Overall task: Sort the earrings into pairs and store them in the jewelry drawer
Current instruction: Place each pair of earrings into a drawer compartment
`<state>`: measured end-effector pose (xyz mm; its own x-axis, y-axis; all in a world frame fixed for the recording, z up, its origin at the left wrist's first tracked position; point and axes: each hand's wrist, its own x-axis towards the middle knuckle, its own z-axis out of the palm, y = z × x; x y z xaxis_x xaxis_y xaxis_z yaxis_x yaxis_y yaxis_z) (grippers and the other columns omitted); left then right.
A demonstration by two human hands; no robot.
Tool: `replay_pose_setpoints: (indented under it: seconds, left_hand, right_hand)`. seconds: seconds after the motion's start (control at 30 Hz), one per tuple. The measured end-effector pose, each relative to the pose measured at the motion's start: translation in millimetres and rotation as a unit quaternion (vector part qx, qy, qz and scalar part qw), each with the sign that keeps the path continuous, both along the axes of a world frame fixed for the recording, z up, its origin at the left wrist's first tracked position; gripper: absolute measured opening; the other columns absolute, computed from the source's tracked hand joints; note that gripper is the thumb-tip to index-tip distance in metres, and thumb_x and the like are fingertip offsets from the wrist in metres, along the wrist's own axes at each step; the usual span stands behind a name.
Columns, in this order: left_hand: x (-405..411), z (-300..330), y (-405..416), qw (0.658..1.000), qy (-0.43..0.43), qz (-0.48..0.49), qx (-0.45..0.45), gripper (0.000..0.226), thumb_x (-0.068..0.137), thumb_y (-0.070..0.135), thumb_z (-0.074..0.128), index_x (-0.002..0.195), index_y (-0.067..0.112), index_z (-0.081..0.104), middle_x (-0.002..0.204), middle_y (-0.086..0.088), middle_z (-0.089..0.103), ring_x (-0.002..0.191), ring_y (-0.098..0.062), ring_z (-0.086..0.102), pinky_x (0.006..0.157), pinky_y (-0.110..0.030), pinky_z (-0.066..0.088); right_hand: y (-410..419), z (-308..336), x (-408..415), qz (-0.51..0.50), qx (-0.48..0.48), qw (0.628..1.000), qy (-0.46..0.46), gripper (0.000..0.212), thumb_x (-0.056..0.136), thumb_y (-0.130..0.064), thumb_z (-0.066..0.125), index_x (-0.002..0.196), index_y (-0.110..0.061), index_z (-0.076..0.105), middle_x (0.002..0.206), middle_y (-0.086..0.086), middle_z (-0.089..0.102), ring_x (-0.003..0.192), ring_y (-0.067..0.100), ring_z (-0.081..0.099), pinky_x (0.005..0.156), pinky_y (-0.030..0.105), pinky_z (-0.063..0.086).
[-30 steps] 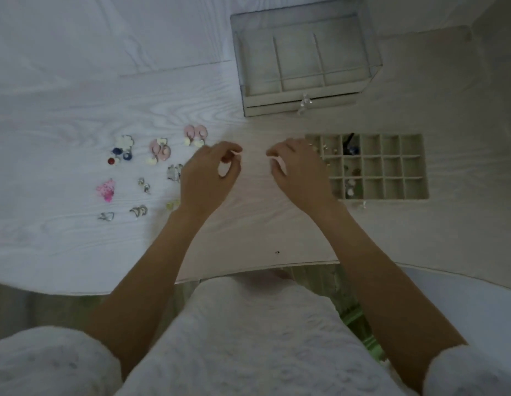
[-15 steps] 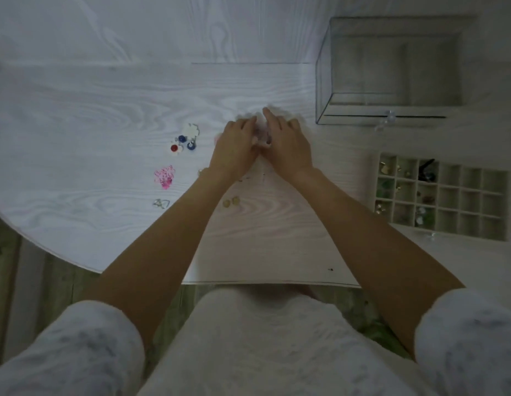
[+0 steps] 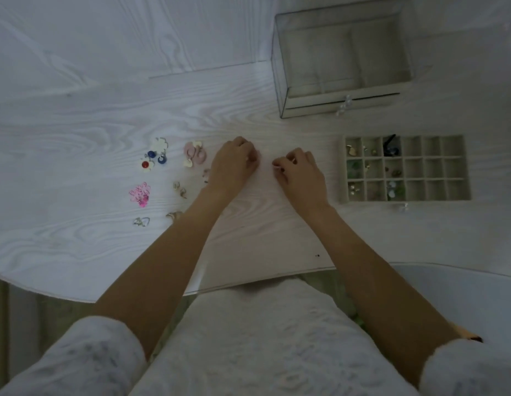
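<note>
Loose earrings lie on the white table left of my hands: a white flower pair (image 3: 158, 146), a red-centred flower (image 3: 145, 164), a pink hoop pair (image 3: 193, 157), a magenta one (image 3: 140, 193), and small gold (image 3: 180, 190) and silver (image 3: 141, 221) ones. My left hand (image 3: 234, 165) has its fingertips curled into a pinch, and what it holds is hidden. My right hand (image 3: 302, 174) pinches a small pale earring at its fingertips. The beige compartment drawer (image 3: 465, 167) lies to the right, with earrings in its left cells.
A clear jewelry box (image 3: 342, 61) with a crystal knob stands at the back right, behind the drawer. The table's curved front edge (image 3: 248, 284) runs just ahead of my lap. A white rounded seat shows at the lower right.
Both hands reached to the back pink pair, met there, then drew back and apart. That pink pair is gone from the table. The camera view swung left and back.
</note>
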<state>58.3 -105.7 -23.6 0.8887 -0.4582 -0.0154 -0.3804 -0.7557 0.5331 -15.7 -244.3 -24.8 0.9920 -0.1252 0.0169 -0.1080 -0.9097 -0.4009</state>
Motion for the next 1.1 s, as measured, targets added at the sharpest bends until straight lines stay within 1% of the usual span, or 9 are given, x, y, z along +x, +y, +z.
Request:
replay_pose_setpoints:
  seconds: [0.1, 0.2, 0.33, 0.5, 0.63, 0.7, 0.83, 1.0, 1.1]
  left_hand:
    - [-5, -2, -12, 1.000, 0.006, -0.003, 0.003, 0.011, 0.087, 0.016, 0.058, 0.088, 0.005, 0.060, 0.090, -0.011, 0.062, 0.080, -0.027, 0.060, 0.068, -0.031, 0.041]
    - [-11, 0, -21, 0.998, 0.065, 0.004, -0.001, 0.017, 0.086, 0.018, 0.059, 0.101, 0.011, 0.056, 0.092, -0.005, 0.062, 0.082, -0.019, 0.058, 0.073, -0.030, 0.041]
    - [-25, 2, -25, 0.995, 0.095, 0.001, -0.028, 0.010, 0.083, 0.020, 0.064, 0.092, 0.015, 0.063, 0.088, -0.005, 0.066, 0.079, -0.017, 0.059, 0.075, -0.035, 0.050]
    - [-53, 12, -48, 0.969, 0.164, 0.042, -0.179, 0.004, 0.082, 0.015, 0.069, 0.085, 0.014, 0.066, 0.080, 0.006, 0.067, 0.072, 0.001, 0.061, 0.071, -0.013, 0.050]
    - [-65, 27, -101, 0.948, 0.192, 0.023, -0.253, 0.011, 0.080, 0.017, 0.072, 0.086, 0.010, 0.066, 0.079, 0.002, 0.068, 0.070, 0.000, 0.063, 0.069, -0.014, 0.051]
    - [-65, 34, -134, 0.943, 0.200, 0.005, -0.268, 0.011, 0.080, 0.017, 0.072, 0.087, 0.011, 0.066, 0.081, 0.003, 0.068, 0.073, -0.001, 0.063, 0.070, -0.013, 0.050]
    - [-58, 37, -197, 0.949, 0.175, -0.043, -0.260, 0.008, 0.081, 0.017, 0.070, 0.086, 0.012, 0.067, 0.081, 0.005, 0.068, 0.074, -0.001, 0.062, 0.069, -0.008, 0.046]
    - [-42, 24, -239, 0.974, 0.109, -0.036, -0.193, 0.007, 0.081, 0.020, 0.069, 0.083, 0.014, 0.068, 0.079, 0.002, 0.070, 0.071, -0.003, 0.059, 0.067, -0.006, 0.042]
    - [-39, 17, -255, 0.984, 0.090, -0.025, -0.153, 0.011, 0.082, 0.026, 0.067, 0.084, 0.015, 0.068, 0.081, 0.000, 0.071, 0.074, -0.010, 0.063, 0.072, -0.019, 0.047]
  right_hand:
    - [-5, -4, -14, -0.019, 0.017, 1.000, 0.007, 0.018, 0.086, -0.011, 0.061, 0.102, -0.009, 0.065, 0.096, 0.017, 0.057, 0.088, 0.032, 0.053, 0.057, 0.031, 0.039]
    - [-9, -4, -19, -0.044, 0.045, 0.998, 0.012, 0.016, 0.088, -0.012, 0.058, 0.101, -0.007, 0.067, 0.093, 0.016, 0.058, 0.084, 0.031, 0.056, 0.063, 0.033, 0.044]
    - [-16, 2, -27, -0.068, 0.121, 0.990, 0.018, 0.018, 0.087, -0.015, 0.060, 0.102, -0.008, 0.070, 0.093, 0.015, 0.061, 0.083, 0.026, 0.058, 0.071, 0.031, 0.044]
    - [-35, 21, -50, -0.134, 0.232, 0.962, -0.055, 0.016, 0.083, -0.017, 0.067, 0.096, -0.009, 0.072, 0.086, 0.012, 0.064, 0.068, 0.016, 0.057, 0.066, 0.015, 0.043]
    - [-80, 38, -64, -0.206, 0.250, 0.942, -0.083, 0.018, 0.084, -0.023, 0.067, 0.098, -0.012, 0.072, 0.086, 0.004, 0.064, 0.070, 0.008, 0.055, 0.067, 0.004, 0.039]
    - [-109, 42, -67, -0.234, 0.232, 0.940, -0.089, 0.019, 0.084, -0.025, 0.068, 0.098, -0.014, 0.072, 0.087, 0.006, 0.066, 0.071, 0.010, 0.057, 0.067, 0.004, 0.038]
    - [-165, 47, -68, -0.286, 0.195, 0.933, -0.097, 0.018, 0.084, -0.022, 0.066, 0.099, -0.012, 0.072, 0.090, 0.011, 0.067, 0.074, 0.013, 0.058, 0.065, 0.006, 0.036]
    - [-198, 41, -58, -0.308, 0.170, 0.932, -0.082, 0.017, 0.087, -0.018, 0.061, 0.099, -0.010, 0.071, 0.091, 0.010, 0.072, 0.082, 0.020, 0.064, 0.068, 0.013, 0.035]
    - [-208, 33, -53, -0.304, 0.166, 0.935, -0.072, 0.019, 0.088, -0.021, 0.060, 0.101, -0.011, 0.070, 0.094, 0.008, 0.072, 0.083, 0.014, 0.062, 0.065, 0.006, 0.032]
